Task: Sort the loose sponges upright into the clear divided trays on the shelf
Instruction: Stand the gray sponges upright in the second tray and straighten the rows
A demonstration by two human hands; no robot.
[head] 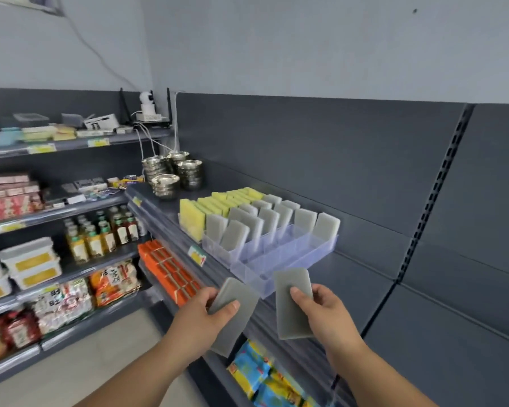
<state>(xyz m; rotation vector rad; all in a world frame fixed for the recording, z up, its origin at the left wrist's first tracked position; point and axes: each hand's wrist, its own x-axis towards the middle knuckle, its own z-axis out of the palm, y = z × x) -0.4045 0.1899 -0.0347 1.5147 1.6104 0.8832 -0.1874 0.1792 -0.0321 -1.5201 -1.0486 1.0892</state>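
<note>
Obs.: both hands loaded. Left hand (215, 306) gripped one grey sponge (232, 333), fingers curled behind it and thumb across its face. Right hand (321, 309) pinched a second grey sponge (291, 318) the same way. Both sponges were held with the long axis roughly upright, the left one tilted.

The clear divided trays (276, 259) lay ahead of and above both hands, lanes running away toward the back panel. Rear compartments held grey sponges (269, 220) and yellow sponges (215, 205) on end. The near compartments looked empty. The right hand was nearer to them, its sponge just below the tray front.

Surface: dark metal shelf (365, 277), steel bowls (174, 171) at its far end. Room: shop aisle, stocked shelving to the left.
</note>
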